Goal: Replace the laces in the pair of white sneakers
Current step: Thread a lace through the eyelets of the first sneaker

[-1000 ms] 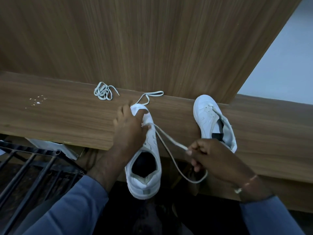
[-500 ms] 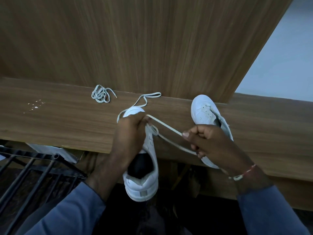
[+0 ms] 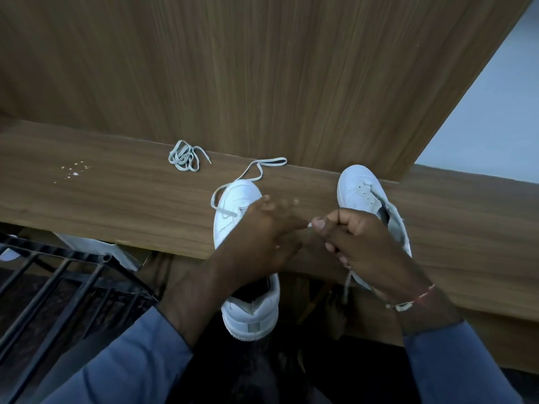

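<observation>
At table edge: near sneaker [image 3: 233,211], toe on the table [image 3: 116,199], heel overhanging.
Heel tab [image 3: 253,326]: grey patch, too blurred to read.
Left hand [image 3: 262,231]: over near sneaker, fingers blurred; its grip cannot be told.
Right hand [image 3: 358,240]: tight fist, grip pinching lace [image 3: 347,284], just right of near sneaker.
Second sneaker [image 3: 355,185]: partly behind right hand.
Spare lace [image 3: 185,156]: 1 bundle, well apart.

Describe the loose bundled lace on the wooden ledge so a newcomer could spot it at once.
Find the long wooden ledge below the upright wooden panel. Where they meet, left of the two white sneakers, lies a small tangled bundle of lace. Unlike the other lace, which trails from the nearest sneaker, it lies free of either shoe.
</observation>
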